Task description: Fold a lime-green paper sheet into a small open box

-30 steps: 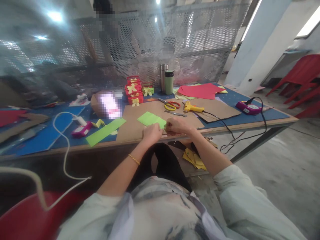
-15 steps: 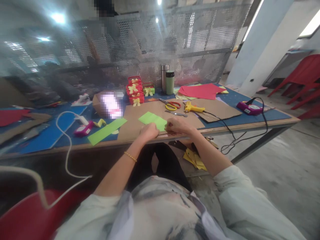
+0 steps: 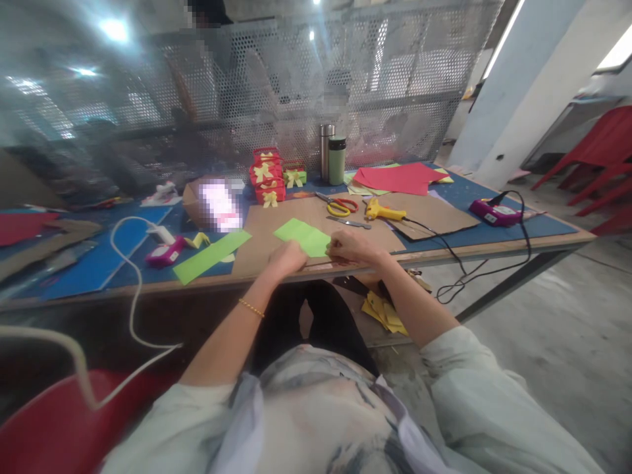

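Observation:
A light green paper sheet (image 3: 302, 235) lies on a brown cardboard mat (image 3: 276, 227) near the table's front edge. My left hand (image 3: 287, 257) rests on the sheet's near left corner, fingers curled and pressed down on it. My right hand (image 3: 354, 247) is closed in a pinch on the sheet's near right edge. A long green paper strip (image 3: 212, 256) lies to the left of both hands.
Yellow-handled scissors (image 3: 338, 207), a yellow glue gun (image 3: 382, 212) with a black cord, a purple device (image 3: 495, 212), red gift boxes (image 3: 266, 183), two flasks (image 3: 332, 160) and red paper (image 3: 399, 178) sit further back. A white cable (image 3: 129, 289) hangs off the left. Red chairs (image 3: 600, 155) stand at the right.
My left hand has slid slightly left and forward along the green sheet's near edge. The right hand stays pinched on the sheet.

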`<state>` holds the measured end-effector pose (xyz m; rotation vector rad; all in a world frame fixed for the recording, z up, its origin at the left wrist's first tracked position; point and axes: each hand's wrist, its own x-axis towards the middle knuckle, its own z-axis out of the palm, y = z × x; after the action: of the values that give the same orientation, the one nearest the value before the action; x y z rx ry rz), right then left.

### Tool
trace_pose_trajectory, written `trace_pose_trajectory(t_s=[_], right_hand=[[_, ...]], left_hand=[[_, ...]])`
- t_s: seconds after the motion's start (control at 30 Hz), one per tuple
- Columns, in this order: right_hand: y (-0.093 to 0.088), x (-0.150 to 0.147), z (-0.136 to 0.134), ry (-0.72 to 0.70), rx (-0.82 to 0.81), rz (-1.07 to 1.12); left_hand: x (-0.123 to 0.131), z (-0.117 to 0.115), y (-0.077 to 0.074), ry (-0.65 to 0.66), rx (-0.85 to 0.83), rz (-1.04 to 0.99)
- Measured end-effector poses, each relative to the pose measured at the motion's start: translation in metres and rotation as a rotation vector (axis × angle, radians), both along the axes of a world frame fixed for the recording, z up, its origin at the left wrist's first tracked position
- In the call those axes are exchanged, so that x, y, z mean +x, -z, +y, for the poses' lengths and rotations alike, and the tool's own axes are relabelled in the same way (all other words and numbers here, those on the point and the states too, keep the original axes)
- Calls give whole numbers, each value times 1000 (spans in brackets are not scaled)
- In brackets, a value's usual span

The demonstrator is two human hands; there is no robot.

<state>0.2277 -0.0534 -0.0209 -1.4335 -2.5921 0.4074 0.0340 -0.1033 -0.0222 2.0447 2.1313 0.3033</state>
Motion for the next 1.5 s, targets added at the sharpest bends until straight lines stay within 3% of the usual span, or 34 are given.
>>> trace_pose_trajectory(t_s=[0.13,0.27,0.37,0.67,0.9,1.1,1.23,1.33,1.5], right_hand=[[2,0,0,1,9,10],[5,1,-1,8,28,34],[6,1,-1,7,26,35],[7,2,-2,-3,26,56],[8,2,-3,-9,27,70],[8,1,-3,1,52,66],[6,1,-5,6,47,49],[5,2,-6,-2,38,46],[7,1,-5,-4,40,53]], left_hand=[[-2,-9,5,15,21,78],[0,-27,22,253,332,143],[1,-38,34,360,438,200],[-4,-42,36,376,469,230],[0,-47,49,318,568,284],[-2,-41,34,253,462,182],[5,-21,15,55,192,126],[13,-9,5,-9,25,126],[17,-4,3,-17,-18,170]])
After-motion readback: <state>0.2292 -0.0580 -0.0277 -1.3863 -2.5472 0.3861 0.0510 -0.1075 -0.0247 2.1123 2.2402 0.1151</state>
